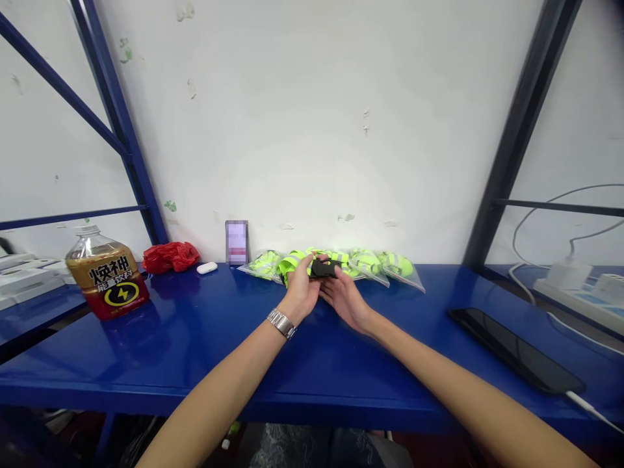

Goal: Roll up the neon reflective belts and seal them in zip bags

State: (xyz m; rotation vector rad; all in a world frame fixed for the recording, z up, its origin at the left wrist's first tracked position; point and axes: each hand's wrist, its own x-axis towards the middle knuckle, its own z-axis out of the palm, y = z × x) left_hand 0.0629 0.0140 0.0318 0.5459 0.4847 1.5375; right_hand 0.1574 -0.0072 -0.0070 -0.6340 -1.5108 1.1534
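In the middle of the head view, over the back of the table, a black plastic buckle is held between my two hands. My left hand, with a metal watch on the wrist, is closed on the buckle's left part and on a neon-yellow reflective strap. The fingers of my right hand grip the buckle's right end. Whether its two halves are joined cannot be made out. Clear bags with neon-yellow reflective material lie behind and to both sides of my hands, at the wall.
Left on the blue table stand a large drink bottle, a red plastic bag, a white case and an upright phone. At right lie a black phone with a white cable and a power strip. Metal posts rise on both sides.
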